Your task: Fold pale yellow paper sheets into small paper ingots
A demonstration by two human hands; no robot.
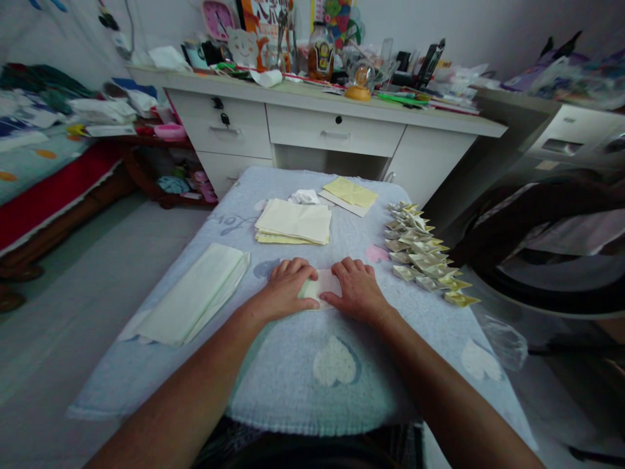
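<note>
A small pale piece of paper (328,285) lies on the cloth-covered table in front of me, between my hands. My left hand (287,290) holds down its left end, thumb and fingers bent over it. At the right end, my right hand (360,290) grips it the same way, the thumb resting on the paper. My palms and fingers hide both ends, so I cannot make out its folds. Beyond my left hand sits a stack of cream and yellow paper sheets (293,221). Rows of small folded paper boats (420,247) stand to the right.
A larger folded pale sheet (195,296) lies on the left of the tablecloth (288,391). Crumpled white paper (305,197) and yellow sheets (350,193) are toward the back. Behind stands a white desk (336,130) with a cluttered top; a washing machine (569,146) is at right.
</note>
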